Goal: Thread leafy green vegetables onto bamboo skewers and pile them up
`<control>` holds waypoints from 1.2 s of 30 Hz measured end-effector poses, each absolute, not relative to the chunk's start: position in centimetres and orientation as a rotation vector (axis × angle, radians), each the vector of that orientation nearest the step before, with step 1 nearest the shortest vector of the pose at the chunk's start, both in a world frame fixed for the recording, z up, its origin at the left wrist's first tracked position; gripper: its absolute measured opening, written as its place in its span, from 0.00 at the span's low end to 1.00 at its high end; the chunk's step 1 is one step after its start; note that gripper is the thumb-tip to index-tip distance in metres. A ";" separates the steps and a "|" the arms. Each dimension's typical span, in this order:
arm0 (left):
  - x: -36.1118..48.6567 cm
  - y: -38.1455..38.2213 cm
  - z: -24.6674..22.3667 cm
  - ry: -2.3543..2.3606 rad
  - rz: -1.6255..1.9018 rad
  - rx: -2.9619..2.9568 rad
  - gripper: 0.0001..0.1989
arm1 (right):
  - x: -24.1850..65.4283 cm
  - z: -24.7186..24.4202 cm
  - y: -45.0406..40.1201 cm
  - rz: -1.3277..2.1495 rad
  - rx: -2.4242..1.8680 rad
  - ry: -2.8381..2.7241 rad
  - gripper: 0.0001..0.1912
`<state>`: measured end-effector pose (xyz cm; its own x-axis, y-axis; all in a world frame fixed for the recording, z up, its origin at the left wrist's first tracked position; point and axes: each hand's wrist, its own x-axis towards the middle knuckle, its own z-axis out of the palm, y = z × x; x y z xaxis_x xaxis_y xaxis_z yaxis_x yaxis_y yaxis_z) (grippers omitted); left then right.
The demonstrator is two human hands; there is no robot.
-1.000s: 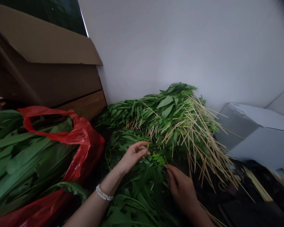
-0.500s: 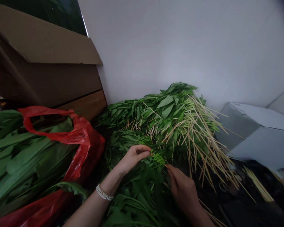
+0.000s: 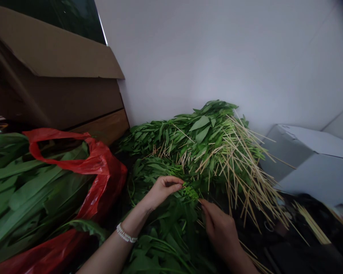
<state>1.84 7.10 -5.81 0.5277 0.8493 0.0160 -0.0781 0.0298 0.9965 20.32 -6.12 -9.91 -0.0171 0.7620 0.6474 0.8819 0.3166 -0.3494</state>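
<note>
Low in the middle, my left hand (image 3: 168, 186), with a white beaded bracelet (image 3: 126, 233) on the wrist, pinches at the upper left end of a small bunch of leafy greens (image 3: 190, 192) with bright green stems. My right hand (image 3: 221, 222) is closed just to the lower right, thumb and finger pinching a thin bamboo skewer, mostly hidden, that runs towards the bunch. Under both hands lie loose leafy greens (image 3: 168, 232). Behind them is a heap of skewered greens (image 3: 200, 129), its bare skewers (image 3: 246, 179) fanning out to the right.
To the left, a red plastic bag (image 3: 103, 171) holds long green leaves (image 3: 31, 194). A cardboard box (image 3: 68, 64) stands behind it. A white box (image 3: 317, 167) is at the right, and a bundle of skewers (image 3: 311, 222) lies on dark material. A pale wall (image 3: 217, 53) rises behind the heap.
Almost nothing differs. Both hands stay at the small bunch of greens, with only a very slight shift of the fingers.
</note>
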 end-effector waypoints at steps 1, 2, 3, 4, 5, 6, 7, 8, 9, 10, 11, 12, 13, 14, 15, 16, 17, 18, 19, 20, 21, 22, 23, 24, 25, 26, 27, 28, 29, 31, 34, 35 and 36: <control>1.8 7.1 -5.8 0.742 0.822 1.361 0.14 | 20.3 -9.9 -6.1 -0.187 -1.468 -1.797 0.15; 1.8 7.1 -5.8 0.744 0.819 1.365 0.14 | 20.3 -9.9 -6.1 -0.182 -1.465 -1.797 0.16; 1.8 7.1 -5.8 0.745 0.815 1.370 0.14 | 20.3 -9.9 -6.1 -0.179 -1.463 -1.795 0.16; 1.8 7.2 -5.9 0.743 0.813 1.380 0.14 | 20.3 -9.9 -6.2 -0.178 -1.463 -1.794 0.16; 1.8 7.2 -5.9 0.741 0.814 1.395 0.14 | 20.3 -10.0 -6.2 -0.177 -1.466 -1.794 0.16; 1.8 7.3 -6.0 0.740 0.817 1.416 0.13 | 20.3 -10.0 -6.2 -0.178 -1.471 -1.794 0.16; 1.7 7.3 -6.0 0.741 0.823 1.439 0.13 | 20.2 -10.0 -6.2 -0.177 -1.476 -1.794 0.16; 1.7 7.3 -6.0 0.743 0.825 1.464 0.12 | 20.2 -10.1 -6.2 -0.173 -1.479 -1.797 0.15; 1.7 7.3 -5.9 0.747 0.824 1.487 0.12 | 20.2 -10.1 -6.3 -0.168 -1.480 -1.803 0.15; 1.7 7.3 -5.9 0.751 0.821 1.505 0.12 | 20.2 -10.2 -6.3 -0.164 -1.479 -1.809 0.15; 1.7 7.3 -5.8 0.754 0.816 1.518 0.12 | 20.1 -10.2 -6.3 -0.159 -1.479 -1.813 0.15; 1.7 7.2 -5.8 0.755 0.812 1.528 0.11 | 20.1 -10.2 -6.3 -0.158 -1.479 -1.814 0.15; 1.7 7.2 -5.7 0.755 0.808 1.533 0.11 | 20.0 -10.2 -6.3 -0.159 -1.482 -1.813 0.15; 1.7 7.2 -5.7 0.753 0.804 1.531 0.11 | 20.0 -10.2 -6.3 -0.161 -1.484 -1.809 0.15; 1.7 7.2 -5.8 0.750 0.800 1.525 0.11 | 19.9 -10.2 -6.3 -0.160 -1.483 -1.805 0.15; 1.7 7.3 -5.8 0.741 0.798 1.522 0.11 | 19.9 -10.1 -6.3 -0.157 -1.479 -1.802 0.16; 1.7 7.3 -5.9 0.725 0.801 1.523 0.11 | 19.8 -10.1 -6.3 -0.151 -1.471 -1.801 0.16; 1.7 7.4 -6.0 0.705 0.807 1.529 0.11 | 19.8 -10.1 -6.3 -0.143 -1.461 -1.801 0.16; 1.7 7.5 -6.2 0.683 0.815 1.539 0.10 | 19.7 -10.1 -6.3 -0.134 -1.453 -1.803 0.16; 1.6 7.6 -6.3 0.661 0.822 1.551 0.10 | 19.7 -10.0 -6.3 -0.128 -1.447 -1.806 0.16; 1.6 7.6 -6.4 0.643 0.826 1.562 0.10 | 19.7 -10.0 -6.3 -0.125 -1.447 -1.809 0.17; 1.6 7.6 -6.4 0.631 0.822 1.572 0.10 | 19.7 -10.1 -6.3 -0.124 -1.449 -1.810 0.17; 1.6 7.6 -6.3 0.625 0.814 1.582 0.09 | 19.8 -10.0 -6.3 -0.123 -1.457 -1.805 0.17; 1.5 7.5 -6.1 0.620 0.808 1.592 0.09 | 19.9 -10.0 -6.2 -0.123 -1.459 -1.804 0.17; 1.5 7.4 -5.9 0.617 0.800 1.606 0.10 | 19.9 -10.0 -6.2 -0.126 -1.457 -1.801 0.16; 1.5 7.2 -5.6 0.610 0.787 1.623 0.11 | 20.0 -9.9 -6.1 -0.133 -1.451 -1.795 0.16; 1.5 7.0 -5.2 0.600 0.775 1.642 0.15 | 20.0 -9.8 -6.1 -0.141 -1.442 -1.787 0.16; 1.5 6.8 -4.9 0.585 0.757 1.673 0.20 | 20.0 -9.6 -6.1 -0.148 -1.431 -1.782 0.15; 1.6 6.5 -4.6 0.567 0.739 1.715 0.24 | 20.1 -9.5 -6.1 -0.151 -1.420 -1.786 0.15; 1.7 6.3 -4.4 0.544 0.722 1.795 0.21 | 20.1 -9.2 -6.1 -0.154 -1.404 -1.808 0.15; 1.8 6.4 -4.5 0.595 0.787 1.760 0.11 | 20.6 -8.8 -6.2 -0.187 -1.392 -1.852 0.15; 1.7 6.6 -4.6 0.628 0.830 1.695 0.12 | 20.9 -8.7 -6.2 -0.205 -1.397 -1.845 0.14; 1.5 6.8 -4.7 0.659 0.872 1.625 0.14 | 21.2 -8.5 -6.2 -0.219 -1.405 -1.831 0.14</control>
<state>1.50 6.83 -4.67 0.5709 0.7969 0.1974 -0.0278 -0.2215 0.9748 21.16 -6.18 -8.54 -0.0629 0.7345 0.6757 0.8732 0.3683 -0.3191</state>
